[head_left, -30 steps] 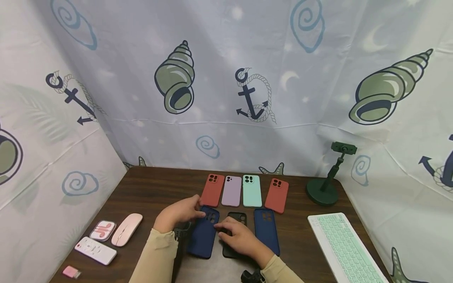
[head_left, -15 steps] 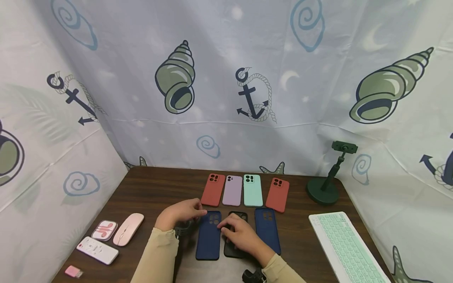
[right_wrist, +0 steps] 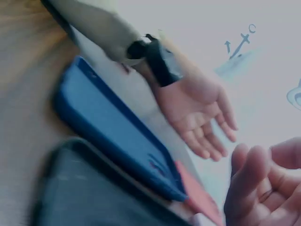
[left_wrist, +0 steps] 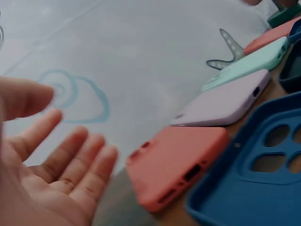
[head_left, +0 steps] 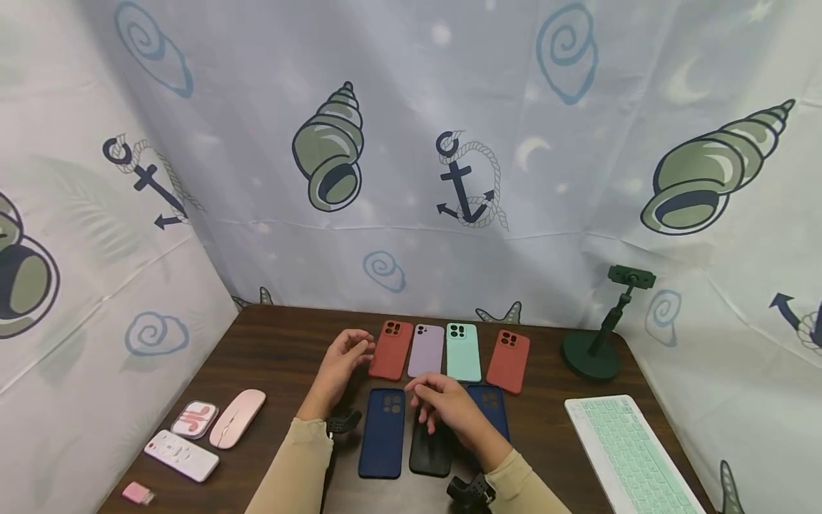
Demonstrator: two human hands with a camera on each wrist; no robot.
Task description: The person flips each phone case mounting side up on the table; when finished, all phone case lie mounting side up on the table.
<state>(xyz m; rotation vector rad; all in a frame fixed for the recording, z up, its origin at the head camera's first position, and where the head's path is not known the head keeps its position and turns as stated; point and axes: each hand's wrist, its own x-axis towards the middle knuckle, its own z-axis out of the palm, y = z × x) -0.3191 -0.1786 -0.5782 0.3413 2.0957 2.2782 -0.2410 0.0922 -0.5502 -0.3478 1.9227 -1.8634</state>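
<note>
Navy blue, a rectangular phone case with a raised rim and round lens openings point(head_left: 382, 439) lies at the lower middle of the head view, lined up lengthwise between the two forearms. Just right of it lies a matte black phone case point(head_left: 429, 457), partly covered by the right hand point(head_left: 452, 407), whose fingers are loosely bent and hold nothing; whether they touch the black case cannot be told. A second navy phone case point(head_left: 493, 403) shows partly beyond that hand. The left hand point(head_left: 337, 364), left of centre, is spread and relaxed with nothing in its grasp, close to a brick-red phone case point(head_left: 390, 350); the left wrist view shows a gap between them. The two hands are apart from each other. Rightward from the brick-red one, a row continues with a lilac phone case point(head_left: 426, 351), a mint-green phone case point(head_left: 463, 352) and another red phone case point(head_left: 508, 360). All lie on a dark brown wood-grain table point(head_left: 257, 350). At its lower left are a pale pink mouse point(head_left: 236, 420), a square box with pink earphones point(head_left: 195, 419), a white remote point(head_left: 182, 455) and a pink USB stick point(head_left: 138, 492); at the right, a dark green stand point(head_left: 591, 355) and a white keyboard with mint keys point(head_left: 632, 450).
</note>
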